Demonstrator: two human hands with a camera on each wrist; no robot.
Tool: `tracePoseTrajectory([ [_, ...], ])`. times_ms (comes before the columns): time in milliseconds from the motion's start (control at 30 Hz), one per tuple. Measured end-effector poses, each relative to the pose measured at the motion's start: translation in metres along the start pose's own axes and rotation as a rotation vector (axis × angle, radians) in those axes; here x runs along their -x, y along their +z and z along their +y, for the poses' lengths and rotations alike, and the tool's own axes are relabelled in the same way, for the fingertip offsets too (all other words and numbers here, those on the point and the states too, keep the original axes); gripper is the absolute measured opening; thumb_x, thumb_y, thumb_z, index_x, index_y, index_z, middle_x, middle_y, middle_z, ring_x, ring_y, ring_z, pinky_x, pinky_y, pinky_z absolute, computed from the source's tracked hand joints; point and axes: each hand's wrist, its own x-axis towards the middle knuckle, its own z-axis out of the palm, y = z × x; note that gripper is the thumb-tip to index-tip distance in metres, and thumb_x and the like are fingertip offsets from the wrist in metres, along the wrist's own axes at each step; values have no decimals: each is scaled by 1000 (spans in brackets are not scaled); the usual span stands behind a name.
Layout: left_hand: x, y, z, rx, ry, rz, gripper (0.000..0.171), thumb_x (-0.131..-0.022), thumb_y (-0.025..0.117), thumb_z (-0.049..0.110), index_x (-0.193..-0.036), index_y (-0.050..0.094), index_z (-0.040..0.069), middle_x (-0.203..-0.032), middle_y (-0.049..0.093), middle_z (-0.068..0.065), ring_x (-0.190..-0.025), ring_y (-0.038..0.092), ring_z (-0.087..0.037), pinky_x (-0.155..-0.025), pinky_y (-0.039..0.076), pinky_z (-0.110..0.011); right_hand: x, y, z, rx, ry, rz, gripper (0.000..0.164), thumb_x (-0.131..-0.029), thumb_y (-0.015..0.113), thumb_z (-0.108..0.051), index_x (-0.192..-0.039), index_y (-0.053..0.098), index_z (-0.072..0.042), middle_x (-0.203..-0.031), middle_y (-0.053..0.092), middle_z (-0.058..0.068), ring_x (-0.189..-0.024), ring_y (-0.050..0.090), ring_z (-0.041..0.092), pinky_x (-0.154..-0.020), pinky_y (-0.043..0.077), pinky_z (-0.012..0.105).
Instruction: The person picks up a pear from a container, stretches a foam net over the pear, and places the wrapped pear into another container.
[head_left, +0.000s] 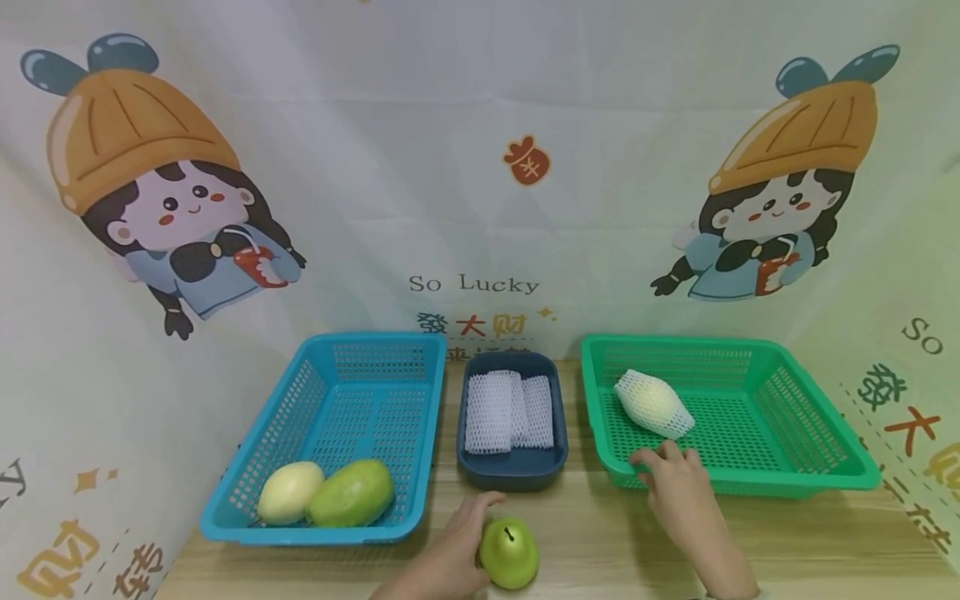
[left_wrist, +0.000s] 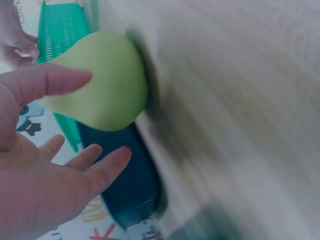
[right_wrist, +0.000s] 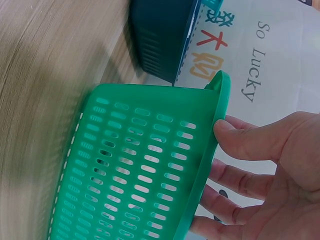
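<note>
A green pear (head_left: 509, 553) stands upright on the table, its dark stem pointing up. Beside it, my left hand (head_left: 459, 542) has thumb and fingers spread around its left side; in the left wrist view the fingers (left_wrist: 107, 170) are apart and the thumb overlaps the pear (left_wrist: 112, 82). Over the front left rim of the green basket (head_left: 750, 482) is my right hand (head_left: 675, 479). Its thumb (right_wrist: 225, 127) meets the rim in the right wrist view, and the fingertips are hidden behind it. Inside that basket lies a pale yellow fruit (head_left: 652, 404) in a white foam net.
A small navy bin (head_left: 512, 481) between the baskets contains several white foam net sleeves (head_left: 489, 412). To the left, a blue basket (head_left: 315, 533) holds a pale yellow fruit (head_left: 291, 493) and a green mango-like fruit (head_left: 351, 493). A printed cloth (head_left: 465, 183) hangs behind.
</note>
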Motion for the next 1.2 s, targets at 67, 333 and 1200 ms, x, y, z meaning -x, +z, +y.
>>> tracePoseTrajectory([
  [67,0,-4,3,-25,-7,13,85,-61,64,-9,-136,31,10,-134,40,-14,-125,40,-34,-102,36,-53,0,0,0,0,1,-6,20,-71,75,-1,-88,69,-10,-78,58,11,-64,45,22,-56,36,31],
  [333,-5,-11,7,-208,50,164,66,-69,49,-15,-130,41,8,-130,44,-12,-125,41,-31,-103,37,-48,1,0,0,-8,7,-3,20,-71,74,0,-88,69,-9,-78,58,11,-64,44,23,-56,36,31],
  [1200,-61,11,-12,-569,165,541,15,-80,68,9,-90,69,20,-81,59,2,-76,53,-15,-68,45,-31,0,1,1,2,-10,15,20,-70,75,-1,-86,69,-10,-78,59,11,-64,46,23,-57,36,32],
])
